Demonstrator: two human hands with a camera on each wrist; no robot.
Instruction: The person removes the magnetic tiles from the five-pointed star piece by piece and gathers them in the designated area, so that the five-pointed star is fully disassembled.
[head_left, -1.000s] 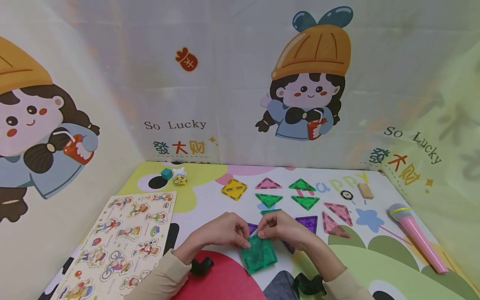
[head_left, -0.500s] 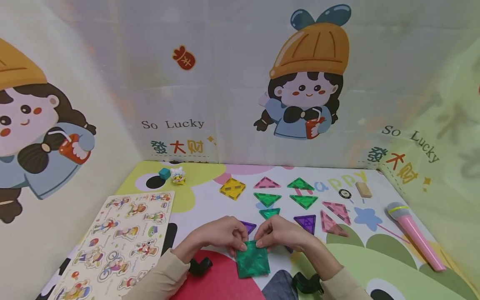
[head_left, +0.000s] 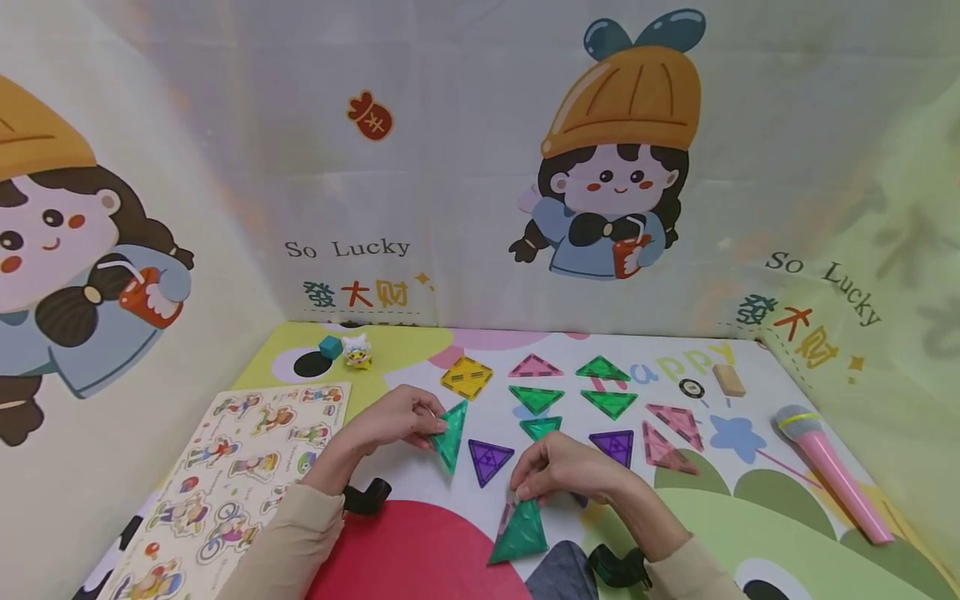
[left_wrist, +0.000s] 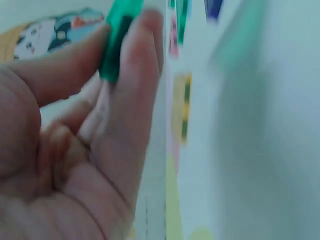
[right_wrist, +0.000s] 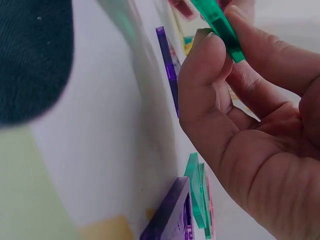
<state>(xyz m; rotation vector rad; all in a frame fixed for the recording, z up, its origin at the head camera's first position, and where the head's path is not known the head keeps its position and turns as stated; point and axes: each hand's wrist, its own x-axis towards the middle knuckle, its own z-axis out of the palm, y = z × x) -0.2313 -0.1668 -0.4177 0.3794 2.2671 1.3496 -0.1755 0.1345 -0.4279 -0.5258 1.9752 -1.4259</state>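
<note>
My left hand (head_left: 397,421) pinches a green triangular magnetic tile (head_left: 452,435) between thumb and fingers, raised left of a purple triangular tile (head_left: 490,463). In the left wrist view this green tile (left_wrist: 116,47) stands edge-on in the pinch. Nearer the front, my right hand (head_left: 566,468) pinches another green triangular tile (head_left: 525,537) by its top corner, with a pinkish strip along its left side. The right wrist view shows that green tile (right_wrist: 222,30) between thumb and forefinger. Behind the right hand lie a green triangle (head_left: 540,427) and a purple triangle (head_left: 612,447); another purple tile is mostly hidden under the hand.
A yellow square tile (head_left: 467,378), several green and pink triangles (head_left: 535,366) lie farther back. At left is a picture puzzle board (head_left: 341,417); behind it stand a small figurine (head_left: 357,353) and teal cube (head_left: 331,347). A pink toy microphone (head_left: 840,479) lies at right, near a wooden block (head_left: 728,381).
The green square between both hands has come apart into two triangles. My left hand has moved away up and left with one; my right hand stays near its place with the other.
</note>
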